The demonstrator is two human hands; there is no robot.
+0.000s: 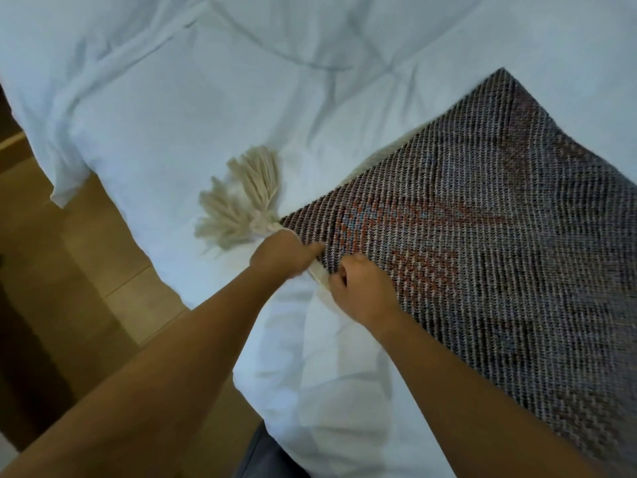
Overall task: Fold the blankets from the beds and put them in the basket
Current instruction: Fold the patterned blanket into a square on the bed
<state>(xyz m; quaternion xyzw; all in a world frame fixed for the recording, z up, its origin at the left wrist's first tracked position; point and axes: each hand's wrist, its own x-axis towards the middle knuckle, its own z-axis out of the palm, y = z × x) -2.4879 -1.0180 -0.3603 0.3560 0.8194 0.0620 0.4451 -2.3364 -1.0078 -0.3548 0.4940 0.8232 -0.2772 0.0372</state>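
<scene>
A dark woven blanket [499, 236] with reddish and blue patterning lies flat on the right side of the white bed [193, 108]. Cream tassels [241, 198] fan out from its near-left corner. My left hand [282, 253] pinches that corner right beside the tassels. My right hand [358, 291] grips the blanket's near edge just to the right, where a cream underside shows. The two hands almost touch. No basket is in view.
The bed's white duvet is wrinkled and hangs over the left edge. Wooden floor [86, 263] runs along the left side of the bed. A dark piece of clothing [265, 453] shows at the bottom.
</scene>
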